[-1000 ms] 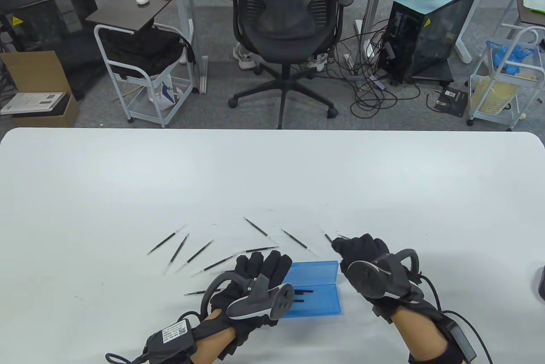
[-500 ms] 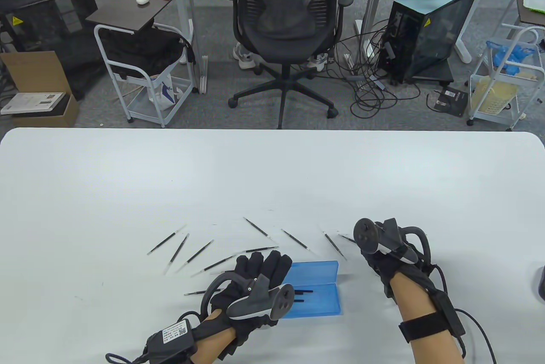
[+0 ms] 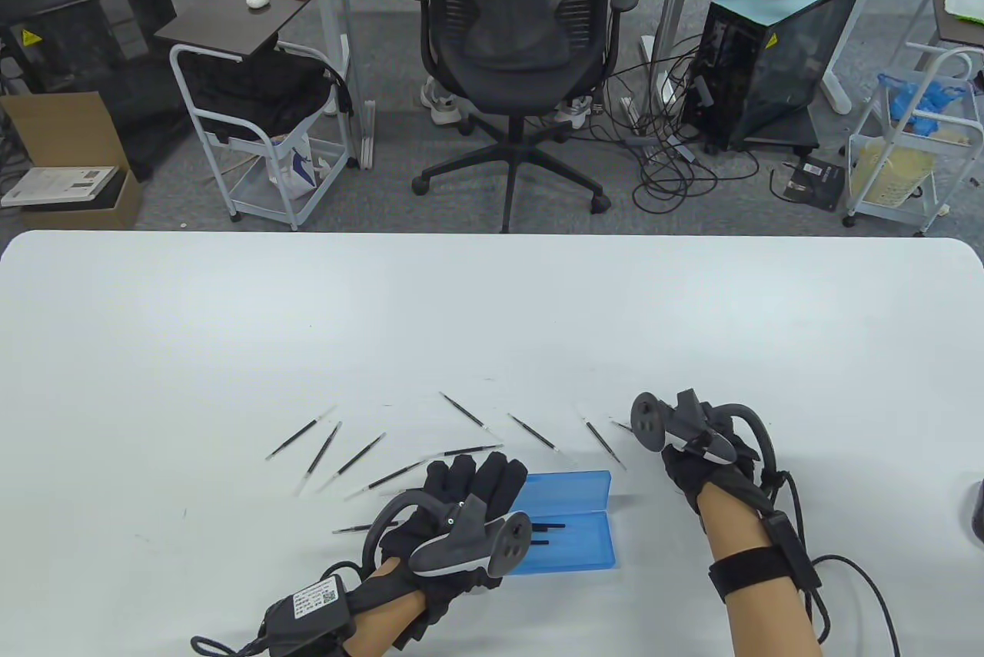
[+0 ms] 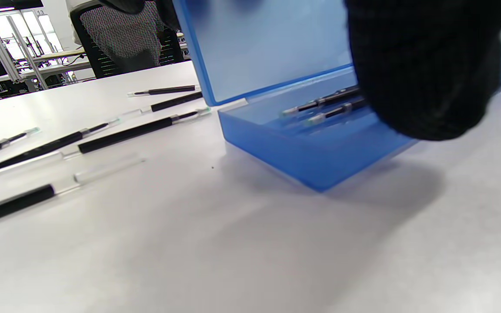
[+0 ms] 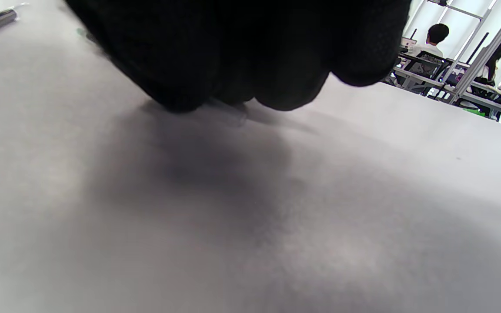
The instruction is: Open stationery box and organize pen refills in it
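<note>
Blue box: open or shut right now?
Open: the blue box's lid stands raised, and two refills lie inside.

Between the hands, the stationery box (image 4: 302, 152) is translucent blue plastic, smooth with a faint sheen. Both hands (image 3: 473, 484) wear matt black knitted cloth. Left of them, refills (image 4: 124, 134) of clear and black plastic lie on the smooth, matt white table (image 3: 492, 319).
</note>
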